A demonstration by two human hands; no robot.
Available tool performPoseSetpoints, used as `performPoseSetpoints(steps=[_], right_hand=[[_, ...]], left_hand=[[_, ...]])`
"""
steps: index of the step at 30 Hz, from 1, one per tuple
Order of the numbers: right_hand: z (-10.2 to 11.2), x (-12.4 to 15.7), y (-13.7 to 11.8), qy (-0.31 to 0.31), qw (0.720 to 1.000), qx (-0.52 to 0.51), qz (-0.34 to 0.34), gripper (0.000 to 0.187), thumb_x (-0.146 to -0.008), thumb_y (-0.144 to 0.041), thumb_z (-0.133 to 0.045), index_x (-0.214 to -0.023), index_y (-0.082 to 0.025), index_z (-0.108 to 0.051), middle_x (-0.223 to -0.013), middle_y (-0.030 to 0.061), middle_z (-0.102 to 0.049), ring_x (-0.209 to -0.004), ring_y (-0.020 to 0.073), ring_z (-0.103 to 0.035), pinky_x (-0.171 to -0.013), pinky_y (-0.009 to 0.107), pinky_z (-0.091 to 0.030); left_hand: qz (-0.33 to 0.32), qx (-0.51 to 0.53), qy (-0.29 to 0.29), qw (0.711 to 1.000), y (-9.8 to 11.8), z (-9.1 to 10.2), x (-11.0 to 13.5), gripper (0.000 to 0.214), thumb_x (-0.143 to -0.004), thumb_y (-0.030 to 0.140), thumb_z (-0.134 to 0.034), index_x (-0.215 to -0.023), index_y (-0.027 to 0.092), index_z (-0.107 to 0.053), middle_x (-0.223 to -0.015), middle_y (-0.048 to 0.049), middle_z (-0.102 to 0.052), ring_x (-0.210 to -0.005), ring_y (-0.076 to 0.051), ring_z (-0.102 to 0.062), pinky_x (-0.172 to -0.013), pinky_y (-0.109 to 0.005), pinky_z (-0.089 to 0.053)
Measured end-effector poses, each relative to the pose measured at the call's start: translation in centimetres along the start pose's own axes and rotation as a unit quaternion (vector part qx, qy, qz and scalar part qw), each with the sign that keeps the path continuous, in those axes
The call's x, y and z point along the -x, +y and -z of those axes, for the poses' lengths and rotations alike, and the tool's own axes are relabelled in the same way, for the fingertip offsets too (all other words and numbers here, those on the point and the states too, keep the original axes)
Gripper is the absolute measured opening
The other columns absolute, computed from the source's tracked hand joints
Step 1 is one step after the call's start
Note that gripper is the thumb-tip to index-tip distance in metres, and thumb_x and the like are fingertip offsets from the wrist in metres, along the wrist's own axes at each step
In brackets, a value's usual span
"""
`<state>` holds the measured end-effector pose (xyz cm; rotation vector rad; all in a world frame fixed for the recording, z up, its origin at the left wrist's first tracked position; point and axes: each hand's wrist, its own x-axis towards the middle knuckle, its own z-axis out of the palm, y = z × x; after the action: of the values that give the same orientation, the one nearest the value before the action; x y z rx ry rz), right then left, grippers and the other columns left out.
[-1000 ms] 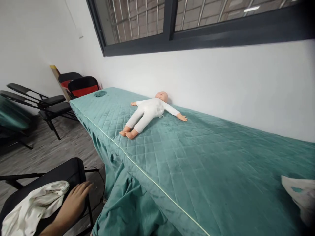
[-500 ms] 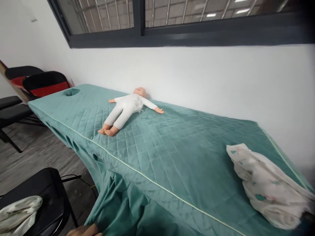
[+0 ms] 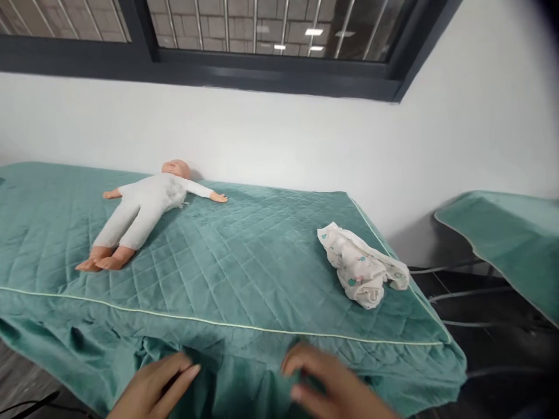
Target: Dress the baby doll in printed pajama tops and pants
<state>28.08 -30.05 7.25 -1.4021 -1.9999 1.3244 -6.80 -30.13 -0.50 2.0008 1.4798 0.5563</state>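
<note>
On a green quilted bed (image 3: 262,250), right of frame: crumpled white patterned cloth (image 3: 356,265), long axis slanting down-right, up and right from nearer right hand (image 3: 336,375); left hand (image 3: 151,384) farther; both with fingers parted, gripping nothing. At left: white-clad doll (image 3: 146,201).

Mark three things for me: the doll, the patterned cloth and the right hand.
Doll (image 3: 151,193): head view, on its white torso.
Patterned cloth (image 3: 354,266): head view, on the middle of the crumpled bundle.
Right hand (image 3: 336,375): head view, on the back of the hand.
</note>
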Motion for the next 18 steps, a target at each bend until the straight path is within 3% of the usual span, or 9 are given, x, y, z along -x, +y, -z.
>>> performPoseSetpoints(steps=[2,4,7,10,12,15,18], right_hand=[[4.4,-0.8,0.5,0.114,0.993,0.013,-0.002,0.032,-0.098,-0.046,-0.051,-0.123,-0.029,-0.062,-0.132,0.0069,-0.062,-0.121,0.0273,-0.058,-0.103,0.046,-0.048],[8.7,-1.9,1.5,0.283,0.955,0.086,-0.022,0.039,-0.091,-0.051,-0.060,-0.123,-0.028,-0.061,-0.133,0.0086,-0.063,-0.119,0.0309,-0.059,-0.103,0.049,-0.047],[13.8,-4.1,4.3,0.405,0.884,0.221,-0.073,0.051,-0.089,-0.048,-0.059,-0.131,-0.020,-0.056,-0.134,0.0147,-0.062,-0.125,0.0347,-0.056,-0.107,0.051,-0.042],[16.5,-6.2,7.4,0.416,0.836,0.323,-0.155,0.065,-0.085,-0.047,-0.059,-0.135,-0.006,-0.051,-0.140,0.0251,-0.056,-0.132,0.0390,-0.049,-0.108,0.050,-0.038],[17.3,-7.1,8.4,0.407,0.822,0.345,-0.201,0.067,-0.087,-0.052,-0.056,-0.136,-0.006,-0.051,-0.136,0.0246,-0.059,-0.127,0.0378,-0.054,-0.101,0.047,-0.042],[17.7,-8.4,7.9,0.350,0.830,0.350,-0.258,0.049,-0.091,-0.054,-0.048,-0.118,-0.016,-0.064,-0.110,0.0163,-0.072,-0.100,0.0325,-0.065,-0.080,0.040,-0.045],[17.7,-10.6,5.5,0.349,0.856,0.318,-0.209,0.034,-0.092,-0.046,-0.046,-0.092,-0.020,-0.068,-0.086,0.0094,-0.071,-0.082,0.0258,-0.063,-0.070,0.035,-0.041]], left_hand=[[-0.036,0.044,0.019,0.998,2.9,-0.3,-4.2,0.039,-0.096,0.050,-0.047,-0.072,0.023,-0.062,-0.067,-0.0001,-0.064,-0.064,-0.016,-0.060,-0.062,-0.024,-0.049],[-0.047,0.101,0.032,0.993,5.6,-0.6,-8.8,0.044,-0.097,0.051,-0.046,-0.067,0.020,-0.055,-0.064,0.0004,-0.058,-0.062,-0.014,-0.055,-0.063,-0.025,-0.045],[-0.039,0.240,0.030,0.969,7.9,-1.5,-15.9,0.047,-0.095,0.055,-0.048,-0.066,0.018,-0.053,-0.063,0.0003,-0.056,-0.063,-0.013,-0.054,-0.064,-0.025,-0.044],[0.016,0.397,0.032,0.917,7.8,-2.4,-21.4,0.045,-0.088,0.059,-0.057,-0.072,0.017,-0.055,-0.063,0.0012,-0.055,-0.056,-0.012,-0.052,-0.056,-0.025,-0.044],[0.040,0.447,0.052,0.892,7.1,-2.9,-23.4,0.044,-0.085,0.060,-0.061,-0.077,0.017,-0.056,-0.066,0.0016,-0.053,-0.055,-0.011,-0.051,-0.053,-0.024,-0.044],[0.033,0.496,0.078,0.864,6.1,-3.1,-24.0,0.042,-0.086,0.057,-0.062,-0.079,0.016,-0.057,-0.069,0.0015,-0.054,-0.057,-0.010,-0.052,-0.055,-0.025,-0.047],[0.018,0.525,0.080,0.847,5.7,-3.1,-23.6,0.042,-0.085,0.055,-0.065,-0.076,0.015,-0.058,-0.068,0.0004,-0.057,-0.057,-0.010,-0.054,-0.057,-0.024,-0.046]])
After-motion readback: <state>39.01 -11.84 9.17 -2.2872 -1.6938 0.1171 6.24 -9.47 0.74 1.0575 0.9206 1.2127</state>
